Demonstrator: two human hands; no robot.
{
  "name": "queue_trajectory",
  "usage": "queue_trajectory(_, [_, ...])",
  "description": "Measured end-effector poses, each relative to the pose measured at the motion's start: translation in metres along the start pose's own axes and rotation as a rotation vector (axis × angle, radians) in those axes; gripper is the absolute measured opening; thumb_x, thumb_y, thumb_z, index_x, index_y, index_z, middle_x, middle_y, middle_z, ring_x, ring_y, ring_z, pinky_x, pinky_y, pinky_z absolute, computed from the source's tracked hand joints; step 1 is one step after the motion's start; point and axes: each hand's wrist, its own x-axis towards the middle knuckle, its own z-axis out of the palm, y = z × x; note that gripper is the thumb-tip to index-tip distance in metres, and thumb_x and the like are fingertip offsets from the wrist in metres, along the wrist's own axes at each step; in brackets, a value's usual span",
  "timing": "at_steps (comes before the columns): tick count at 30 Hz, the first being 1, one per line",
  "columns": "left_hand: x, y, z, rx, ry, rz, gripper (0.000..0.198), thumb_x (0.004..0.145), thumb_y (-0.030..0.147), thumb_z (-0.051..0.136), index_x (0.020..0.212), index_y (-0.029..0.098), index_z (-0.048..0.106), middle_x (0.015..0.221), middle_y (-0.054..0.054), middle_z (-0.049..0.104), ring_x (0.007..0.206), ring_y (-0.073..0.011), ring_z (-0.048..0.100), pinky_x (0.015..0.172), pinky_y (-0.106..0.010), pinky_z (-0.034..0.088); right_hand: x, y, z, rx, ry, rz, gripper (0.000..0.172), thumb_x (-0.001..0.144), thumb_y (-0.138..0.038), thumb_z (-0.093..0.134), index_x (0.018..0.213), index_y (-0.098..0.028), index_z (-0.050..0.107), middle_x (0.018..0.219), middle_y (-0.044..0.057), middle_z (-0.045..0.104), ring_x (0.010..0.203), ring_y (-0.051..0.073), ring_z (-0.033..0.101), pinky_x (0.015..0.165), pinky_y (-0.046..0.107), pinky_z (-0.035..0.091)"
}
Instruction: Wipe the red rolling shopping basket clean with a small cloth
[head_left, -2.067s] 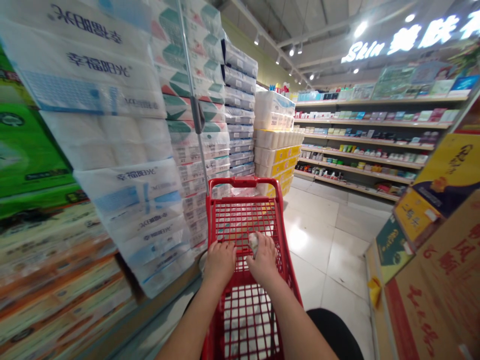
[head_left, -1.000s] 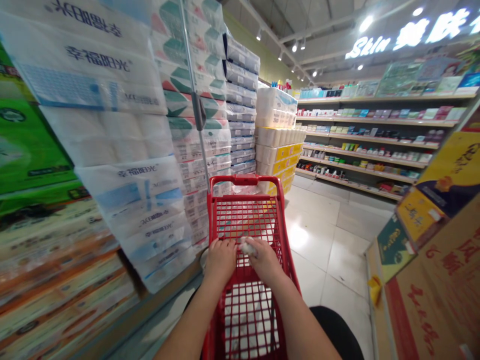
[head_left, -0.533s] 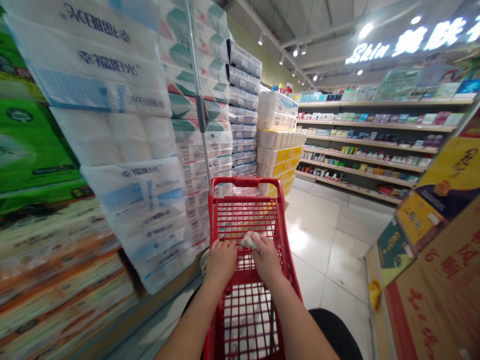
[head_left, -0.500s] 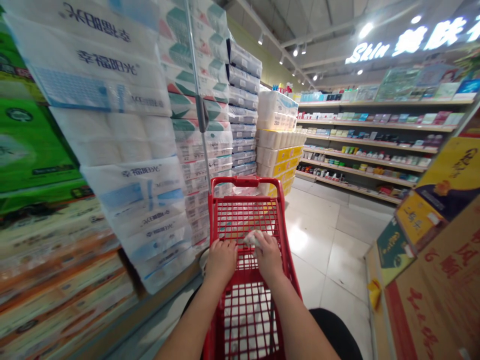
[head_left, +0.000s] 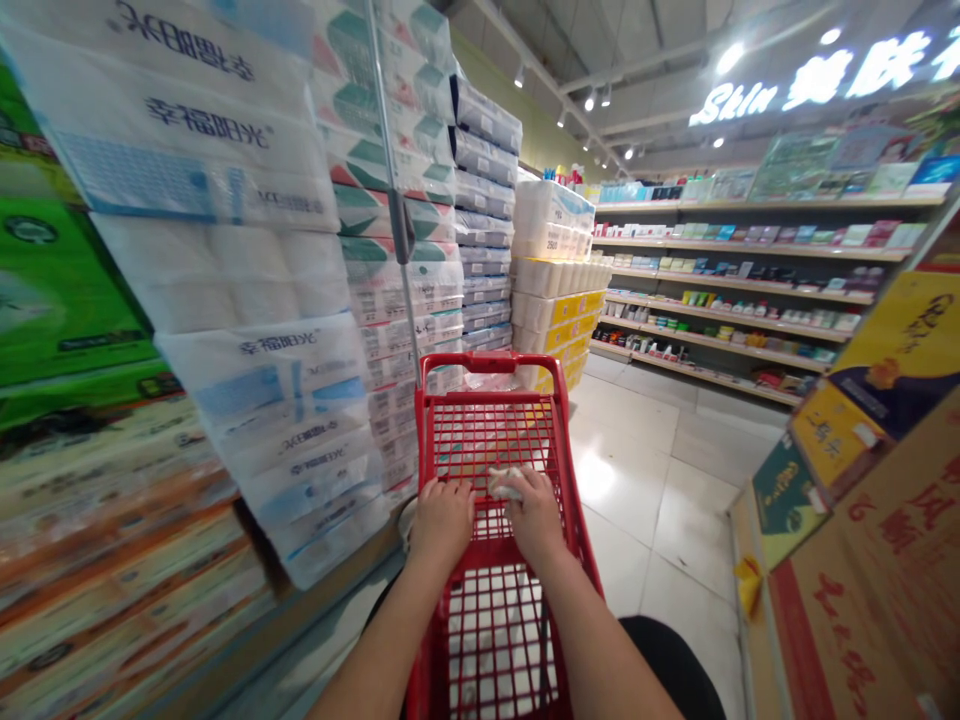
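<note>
A red shopping cart [head_left: 502, 545] with grid panels stands in front of me, and both my arms reach into it. My left hand [head_left: 444, 520] is closed, its fingers curled over a red bar on the cart's left side. A crumpled white tissue or cloth [head_left: 507, 484] is pinched in the fingers of my right hand [head_left: 535, 510], against the grid near the cart's middle. The tissue's lower part is hidden behind those fingers. Beyond the hands rises the cart's red handle-shaped top bar [head_left: 491, 362].
Tall stacks of wrapped toilet paper [head_left: 262, 270] line the left side, close to the cart. A metal pole [head_left: 396, 190] rises beside it. Shelves of small boxes and bottles [head_left: 742, 255] stand at the back right. Cardboard cartons [head_left: 877, 560] border the tiled floor [head_left: 675, 500] on the right.
My right hand has shifted slightly, with its fingers and the white tissue now flatter against the grid. My left hand and the cart have stayed in place.
</note>
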Motion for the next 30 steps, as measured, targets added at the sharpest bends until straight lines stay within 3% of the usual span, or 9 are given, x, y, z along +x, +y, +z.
queue_trajectory(3, [0.0,0.0,0.0,0.008,-0.009,0.014,0.031,0.094,0.026,0.039,0.101,0.016,0.067,0.093,-0.009,0.071,0.092,-0.0241,0.061,0.101,-0.044,0.035,-0.002,-0.004,0.003,0.08,-0.065,-0.073,0.039,0.078,-0.003,0.052,0.101,-0.028,0.07,0.109,0.003,0.062,0.104,0.018,0.054,0.092,0.033,0.046])
queue_trajectory(9, [0.0,0.0,0.001,0.001,-0.001,-0.003,0.036,0.096,0.031,0.035,0.102,0.018,0.067,0.094,-0.009,0.071,0.093,-0.0226,0.061,0.101,-0.043,0.035,0.002,-0.003,0.003,0.086,0.195,0.156,0.043,0.085,-0.02,0.052,0.127,-0.022,0.054,0.128,0.011,0.049,0.116,0.023,0.05,0.1,0.04,0.045])
queue_trajectory(13, [0.0,-0.001,0.002,-0.001,-0.003,-0.007,0.035,0.096,0.031,0.036,0.103,0.018,0.067,0.095,-0.009,0.071,0.094,-0.0224,0.061,0.102,-0.042,0.035,0.001,0.002,0.011,0.037,0.149,0.126,0.067,0.077,-0.013,0.054,0.142,-0.017,0.038,0.146,0.015,0.031,0.136,0.026,0.034,0.11,0.042,0.036])
queue_trajectory(15, [0.0,-0.001,0.002,-0.001,-0.001,-0.003,0.035,0.096,0.031,0.036,0.104,0.018,0.067,0.096,-0.009,0.071,0.094,-0.0228,0.061,0.102,-0.043,0.035,-0.001,0.004,0.014,0.043,0.09,0.107,0.073,0.073,-0.007,0.051,0.144,-0.016,0.036,0.146,0.014,0.033,0.136,0.025,0.035,0.11,0.04,0.037])
queue_trajectory(19, [0.0,-0.001,0.0,0.0,0.0,0.003,0.036,0.096,0.03,0.035,0.104,0.017,0.068,0.095,-0.009,0.071,0.093,-0.0235,0.061,0.101,-0.044,0.036,0.0,0.004,0.009,0.012,-0.001,0.135,0.055,0.077,-0.009,0.051,0.131,-0.018,0.053,0.114,0.01,0.059,0.105,0.021,0.057,0.093,0.034,0.047])
queue_trajectory(22, [0.0,0.0,0.0,-0.006,0.005,-0.005,0.035,0.096,0.03,0.036,0.103,0.016,0.068,0.095,-0.01,0.071,0.093,-0.0235,0.061,0.101,-0.044,0.036,0.002,0.001,-0.003,-0.176,0.015,0.198,0.03,0.079,-0.021,0.06,0.108,-0.02,0.065,0.092,0.008,0.064,0.09,0.024,0.057,0.083,0.037,0.047])
queue_trajectory(25, [0.0,0.0,0.0,-0.009,0.011,-0.003,0.035,0.095,0.03,0.038,0.104,0.016,0.068,0.095,-0.01,0.071,0.093,-0.0233,0.061,0.101,-0.043,0.036,0.003,-0.004,-0.012,-0.296,0.076,0.232,0.013,0.078,-0.031,0.065,0.085,-0.02,0.065,0.087,0.009,0.064,0.089,0.026,0.055,0.082,0.039,0.044])
queue_trajectory(28, [0.0,0.0,0.0,-0.004,0.011,0.0,0.034,0.095,0.03,0.038,0.105,0.016,0.068,0.096,-0.01,0.071,0.094,-0.0236,0.061,0.101,-0.043,0.036,0.003,-0.011,-0.014,-0.159,0.12,0.17,0.012,0.077,-0.031,0.066,0.078,-0.02,0.062,0.094,0.009,0.063,0.09,0.023,0.056,0.082,0.036,0.044])
queue_trajectory(30, [-0.001,-0.001,0.0,0.0,0.003,-0.001,0.034,0.095,0.03,0.038,0.104,0.017,0.068,0.095,-0.009,0.071,0.094,-0.0237,0.061,0.1,-0.043,0.037,0.003,-0.016,-0.012,0.042,0.065,0.161,0.012,0.078,-0.031,0.064,0.073,-0.021,0.059,0.086,0.004,0.064,0.078,0.018,0.057,0.073,0.03,0.046])
